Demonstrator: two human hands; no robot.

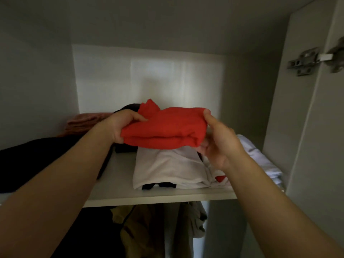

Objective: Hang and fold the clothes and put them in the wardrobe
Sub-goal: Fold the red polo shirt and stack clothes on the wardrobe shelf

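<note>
Head camera faces wardrobe shelf (160,199) (close, level).

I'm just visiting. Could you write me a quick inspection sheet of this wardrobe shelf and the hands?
Surface: white wardrobe shelf, partly bare.
Job's things: folded red cloth garment, held over a folded white garment pile.
Clutter: black garment at left, folded pink cloth behind it, pale folded pile at right.
Hands: left hand and right hand each grip an end of the red garment.
Cables: nothing seen.
Surroundings: hanging clothes below the shelf; metal door hinge at upper right.
</note>
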